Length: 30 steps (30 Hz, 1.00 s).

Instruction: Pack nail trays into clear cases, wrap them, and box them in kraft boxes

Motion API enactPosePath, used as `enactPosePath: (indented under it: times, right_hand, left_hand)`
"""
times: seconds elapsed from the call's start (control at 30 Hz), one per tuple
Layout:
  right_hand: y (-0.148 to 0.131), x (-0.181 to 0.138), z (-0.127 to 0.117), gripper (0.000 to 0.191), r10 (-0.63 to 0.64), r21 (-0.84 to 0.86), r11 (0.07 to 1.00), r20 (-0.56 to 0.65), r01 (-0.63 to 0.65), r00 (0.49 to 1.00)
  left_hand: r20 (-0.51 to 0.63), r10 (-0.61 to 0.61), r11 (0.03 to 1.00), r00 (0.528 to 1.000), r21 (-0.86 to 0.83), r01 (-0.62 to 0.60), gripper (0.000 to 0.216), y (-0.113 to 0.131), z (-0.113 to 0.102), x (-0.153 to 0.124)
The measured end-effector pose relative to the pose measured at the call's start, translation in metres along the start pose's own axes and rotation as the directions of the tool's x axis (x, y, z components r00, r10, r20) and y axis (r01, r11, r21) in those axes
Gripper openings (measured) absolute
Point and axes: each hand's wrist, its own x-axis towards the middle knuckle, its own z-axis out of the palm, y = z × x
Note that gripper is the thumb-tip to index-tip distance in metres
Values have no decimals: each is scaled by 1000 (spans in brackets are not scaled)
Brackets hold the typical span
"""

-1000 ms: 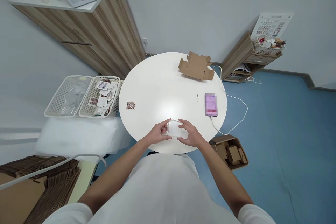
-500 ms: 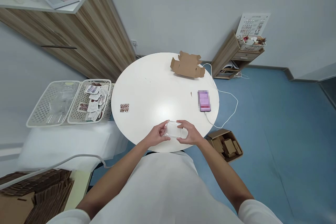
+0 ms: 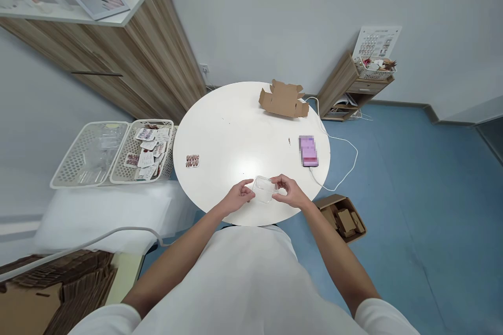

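A small clear plastic box (image 3: 263, 189) sits between both hands just above the near edge of the round white table (image 3: 236, 136). My left hand (image 3: 237, 197) pinches its left side with curled fingers. My right hand (image 3: 290, 192) grips its right side, thumb and fingers closed on the edge. A small strip of brown press-on nails (image 3: 192, 160) lies on the table to the left, apart from the hands.
A flat folded cardboard box (image 3: 283, 100) lies at the table's far side, a phone (image 3: 308, 150) on a white cable at the right. Two white baskets (image 3: 112, 153) stand left of the table. An open carton (image 3: 342, 218) sits on the blue floor.
The clear box is tilted and held more by its edges than before. Both hands have shifted slightly on it; the view has also turned a little.
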Motion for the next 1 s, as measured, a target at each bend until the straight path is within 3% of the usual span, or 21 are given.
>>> enactPosePath:
  times: [0.13, 0.33, 0.5, 0.8, 1.0]
  right_hand:
    - [2, 5, -2, 34, 82, 99, 992, -7, -81, 997]
    - [8, 12, 7, 49, 224, 227, 957, -178, -182, 958]
    - [20, 15, 16, 50, 346, 290, 915, -205, -281, 915]
    - [30, -8, 32, 41, 419, 349, 871, -162, -345, 893]
    - [41, -17, 52, 39, 407, 325, 886, -203, -331, 891]
  left_hand:
    - [1, -3, 999, 1000, 35, 3, 36, -4, -2, 1]
    - [7, -13, 1000, 1000, 28, 12, 35, -6, 2, -3]
    - [6, -4, 1000, 1000, -5, 4, 35, -9, 6, -3]
    - [-163, -20, 999, 986, -35, 14, 37, -26, 6, 0]
    - [-182, -51, 999, 982, -11, 50, 40, -32, 4, 3]
